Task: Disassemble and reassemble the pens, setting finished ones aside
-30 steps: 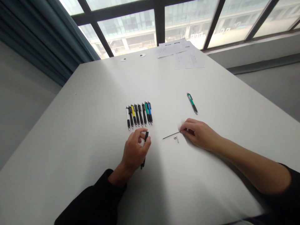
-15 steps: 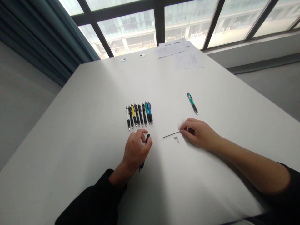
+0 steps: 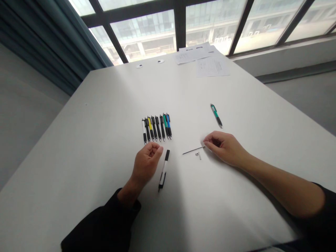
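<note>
My left hand [image 3: 147, 162] is closed, fingers curled in and the thumb against them, with nothing visible in it. Just to its right, apart from the hand, a white pen with a black grip [image 3: 164, 169] lies on the table. My right hand [image 3: 223, 147] pinches the right end of a thin dark pen refill [image 3: 193, 151], its fingertips low at the table. Below the refill lie small pen parts [image 3: 198, 155], one a short clear piece. Beyond my left hand several pens [image 3: 157, 127] lie side by side in a row, white, black, yellow, green and blue.
A green pen [image 3: 216, 115] lies alone beyond my right hand. Paper sheets [image 3: 212, 66] and two small white oval pieces [image 3: 161, 61] sit at the far edge of the white table [image 3: 110, 115], near the windows. A dark curtain [image 3: 52, 38] hangs at the left.
My left hand has let go of the white pen, moved left and curled its fingers; the pen now lies fully in sight. My right hand has hardly moved.
</note>
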A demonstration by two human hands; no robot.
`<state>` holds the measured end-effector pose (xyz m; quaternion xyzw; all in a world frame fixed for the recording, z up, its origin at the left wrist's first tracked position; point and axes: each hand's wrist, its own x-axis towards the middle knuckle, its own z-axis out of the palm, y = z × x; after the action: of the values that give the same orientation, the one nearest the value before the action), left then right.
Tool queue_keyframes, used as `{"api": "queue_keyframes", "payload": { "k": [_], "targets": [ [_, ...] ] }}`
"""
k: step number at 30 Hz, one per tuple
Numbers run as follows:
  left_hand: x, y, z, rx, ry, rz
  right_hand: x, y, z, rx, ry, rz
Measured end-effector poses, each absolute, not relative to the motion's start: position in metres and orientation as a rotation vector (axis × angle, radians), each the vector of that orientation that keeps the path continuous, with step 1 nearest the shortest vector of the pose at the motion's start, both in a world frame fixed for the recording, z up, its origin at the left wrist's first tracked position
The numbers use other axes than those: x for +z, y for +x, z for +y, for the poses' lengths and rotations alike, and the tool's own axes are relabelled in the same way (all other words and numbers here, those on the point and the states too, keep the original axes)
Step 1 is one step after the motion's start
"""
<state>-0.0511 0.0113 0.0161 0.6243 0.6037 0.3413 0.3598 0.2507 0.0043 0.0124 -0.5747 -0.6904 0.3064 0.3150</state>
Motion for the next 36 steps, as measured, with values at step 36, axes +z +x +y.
{"api": "queue_keyframes", "payload": {
  "k": [36],
  "targets": [
    [0.0131,-0.0473,0.0093,0.636,2.107,1.593,0.0108,0.2532,0.0043,0.736,-1.375,-2.105]
  ]
}}
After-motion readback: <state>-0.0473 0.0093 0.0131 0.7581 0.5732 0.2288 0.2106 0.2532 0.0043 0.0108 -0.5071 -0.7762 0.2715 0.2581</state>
